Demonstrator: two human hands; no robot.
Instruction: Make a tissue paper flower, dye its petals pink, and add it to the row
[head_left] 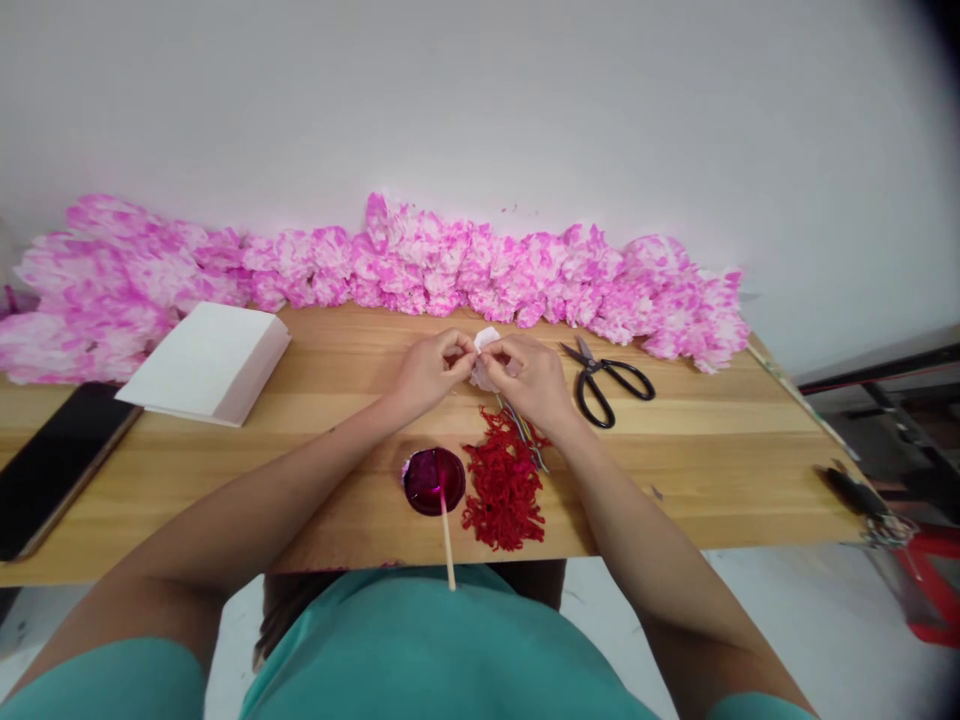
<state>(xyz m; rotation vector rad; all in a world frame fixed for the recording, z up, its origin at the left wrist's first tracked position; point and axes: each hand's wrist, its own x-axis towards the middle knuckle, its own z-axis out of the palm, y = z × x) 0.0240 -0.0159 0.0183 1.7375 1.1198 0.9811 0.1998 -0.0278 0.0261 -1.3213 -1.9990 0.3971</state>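
A small white tissue paper flower [486, 338] is pinched between both my hands over the middle of the table. My left hand [436, 368] closes its fingertips on the paper's left side. My right hand [529, 372] grips it from the right, thumb and fingers together. Below the right hand lie thin coloured strands [523, 425] and a pile of red yarn-like pieces [504, 485]. A small dish of magenta dye [431, 482] sits left of the pile, with a wooden stick [448, 540] resting in it. Black-handled scissors [600, 378] lie open right of my right hand.
Fluffy pink-and-white paper flowers [465, 262] line the back of the wooden table [675, 480] along the wall. A stack of white paper [206, 360] and a black phone [64, 460] lie at left. Black-handled tools [855, 490] are at the right edge.
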